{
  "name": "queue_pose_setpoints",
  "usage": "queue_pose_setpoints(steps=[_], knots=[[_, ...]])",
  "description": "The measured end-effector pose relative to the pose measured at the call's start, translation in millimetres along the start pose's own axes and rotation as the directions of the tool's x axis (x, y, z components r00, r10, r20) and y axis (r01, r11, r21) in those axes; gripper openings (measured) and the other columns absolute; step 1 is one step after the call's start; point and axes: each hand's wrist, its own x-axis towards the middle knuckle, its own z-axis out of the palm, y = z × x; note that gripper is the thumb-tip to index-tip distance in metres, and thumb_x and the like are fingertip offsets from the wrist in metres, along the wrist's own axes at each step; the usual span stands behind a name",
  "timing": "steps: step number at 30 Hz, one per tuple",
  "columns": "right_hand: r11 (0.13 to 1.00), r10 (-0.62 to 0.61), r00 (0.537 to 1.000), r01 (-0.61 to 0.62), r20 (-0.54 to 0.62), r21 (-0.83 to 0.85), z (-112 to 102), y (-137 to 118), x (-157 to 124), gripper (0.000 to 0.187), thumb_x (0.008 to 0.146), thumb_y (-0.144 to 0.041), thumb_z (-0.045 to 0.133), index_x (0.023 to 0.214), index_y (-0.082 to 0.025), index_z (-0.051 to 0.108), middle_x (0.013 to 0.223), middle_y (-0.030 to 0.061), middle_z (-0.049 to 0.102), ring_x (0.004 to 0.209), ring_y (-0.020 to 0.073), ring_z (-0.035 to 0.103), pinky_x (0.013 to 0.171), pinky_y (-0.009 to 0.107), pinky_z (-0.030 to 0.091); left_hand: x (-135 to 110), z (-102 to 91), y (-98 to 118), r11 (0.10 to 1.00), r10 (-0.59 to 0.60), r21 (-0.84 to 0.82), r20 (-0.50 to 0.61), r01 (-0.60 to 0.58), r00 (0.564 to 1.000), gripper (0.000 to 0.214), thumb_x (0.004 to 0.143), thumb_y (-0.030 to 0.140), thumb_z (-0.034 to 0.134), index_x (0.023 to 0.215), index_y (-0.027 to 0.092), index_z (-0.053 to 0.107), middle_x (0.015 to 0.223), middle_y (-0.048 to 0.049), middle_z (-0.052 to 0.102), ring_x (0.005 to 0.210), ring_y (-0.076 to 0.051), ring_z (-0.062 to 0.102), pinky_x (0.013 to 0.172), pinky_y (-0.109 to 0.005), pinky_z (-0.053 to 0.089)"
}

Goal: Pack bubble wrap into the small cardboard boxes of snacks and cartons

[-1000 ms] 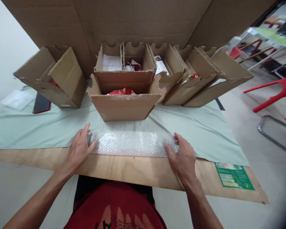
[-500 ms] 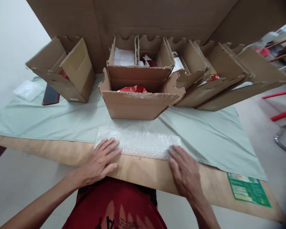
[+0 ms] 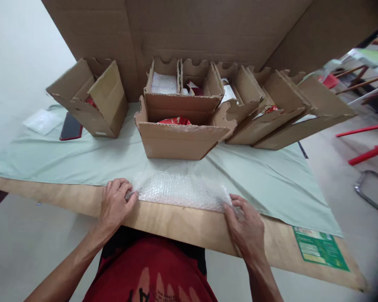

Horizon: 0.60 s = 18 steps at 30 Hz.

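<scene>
A clear sheet of bubble wrap lies along the front of the table, partly over the green cloth and the bare wooden edge. My left hand is closed at its left end, with thumb and fingers pinching the plastic. At the opposite end my right hand pinches the right corner between thumb and fingers. Just beyond the sheet stands an open cardboard box with a red packet inside.
Several open cardboard boxes line the back right, and another box stands at the left. Beside that one lie a dark phone and a folded plastic piece. A green card rests on the wooden edge at right.
My hands were lying flat on the bubble wrap; now they pinch its two ends. The left hand has moved outward to the left. The view has shifted slightly.
</scene>
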Motion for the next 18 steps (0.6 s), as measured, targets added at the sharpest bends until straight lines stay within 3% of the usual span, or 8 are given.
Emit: queue_pose_setpoints(steps=[2,4,6,8,10,14,16,18], knots=[[0.969,0.128,0.99,-0.137,0.058,0.204,-13.4,-7.1,-13.6,0.033,0.086,-0.053,0.067,0.097,-0.022,0.066,0.097,0.0096,0.077,0.088,0.0279,0.074,0.08,0.042,0.058,0.8,-4.7,-0.3,0.995,0.004,-0.103,-0.021,-0.006,1.0,0.01,0.09,0.028,0.057,0.086,0.022,0.063,0.1,-0.0073,0.071,0.089,-0.024,0.066,0.081,-0.037,0.051],[0.89,0.232,0.954,-0.287,0.189,0.355,-26.2,-14.9,-34.9,0.052,0.083,-0.053,0.073,0.124,-0.022,0.064,0.094,0.0082,0.077,0.079,0.0248,0.075,0.073,0.037,0.061,8.2,-11.4,-0.5,0.986,0.038,-0.161,-0.03,-0.043,0.999,0.008,0.091,0.025,0.056,0.089,0.022,0.063,0.09,-0.0034,0.073,0.079,-0.021,0.068,0.074,-0.032,0.051],[0.811,0.284,0.909,-0.397,0.303,0.43,-35.1,-21.7,-62.7,0.077,0.085,-0.052,0.074,0.15,-0.023,0.047,0.101,0.0095,0.078,0.078,0.0237,0.076,0.073,0.037,0.064,24.4,-15.5,4.2,0.975,0.142,-0.161,-0.085,-0.155,0.986,0.009,0.092,0.02,0.055,0.092,0.021,0.064,0.084,-0.0016,0.073,0.076,-0.02,0.069,0.074,-0.032,0.05],[0.769,0.31,0.886,-0.448,0.345,0.457,-39.6,-25.2,-93.3,0.085,0.088,-0.05,0.072,0.16,-0.024,0.036,0.112,0.0119,0.078,0.085,0.0243,0.078,0.081,0.039,0.065,47.8,-12.6,17.4,0.927,0.323,-0.143,-0.162,-0.346,0.932,0.014,0.092,0.014,0.052,0.094,0.02,0.065,0.088,-0.0041,0.075,0.082,-0.021,0.07,0.078,-0.033,0.05],[0.774,0.297,0.888,-0.439,0.351,0.456,-40.9,-24.9,-122.1,0.076,0.091,-0.049,0.07,0.158,-0.024,0.042,0.123,0.0133,0.075,0.099,0.0261,0.077,0.09,0.04,0.064,73.8,-1.7,39.7,0.828,0.519,-0.133,-0.18,-0.544,0.835,0.018,0.093,0.01,0.05,0.097,0.017,0.066,0.089,-0.0068,0.076,0.084,-0.022,0.071,0.078,-0.035,0.05],[0.881,0.106,0.865,-0.311,0.491,0.357,-37.0,-22.6,-162.9,0.043,0.09,-0.046,0.071,0.129,-0.029,0.073,0.126,0.0095,0.076,0.115,0.0298,0.073,0.099,0.039,0.06,106.2,26.3,94.2,0.723,0.651,-0.169,-0.159,-0.67,0.742,0.024,0.096,0.013,0.051,0.114,0.016,0.067,0.1,-0.0079,0.076,0.092,-0.022,0.069,0.085,-0.037,0.05],[0.898,0.028,0.823,-0.271,0.568,0.348,-33.2,-25.6,-173.0,0.039,0.09,-0.047,0.07,0.124,-0.031,0.076,0.125,0.0088,0.077,0.116,0.0308,0.073,0.099,0.041,0.059,101.3,32.0,112.6,0.7,0.663,-0.172,-0.204,-0.693,0.72,0.033,0.097,0.015,0.053,0.128,0.014,0.062,0.117,-0.0131,0.073,0.106,-0.026,0.067,0.093,-0.043,0.049],[0.875,-0.018,0.785,-0.287,0.619,0.389,-30.5,-31.7,-175.2,0.043,0.091,-0.05,0.067,0.13,-0.031,0.073,0.128,0.0096,0.075,0.118,0.0316,0.071,0.1,0.044,0.058,80.4,28.8,118.4,0.677,0.66,-0.216,-0.242,-0.703,0.711,0.038,0.096,0.016,0.055,0.134,0.013,0.057,0.124,-0.0155,0.069,0.112,-0.028,0.064,0.096,-0.046,0.049]])
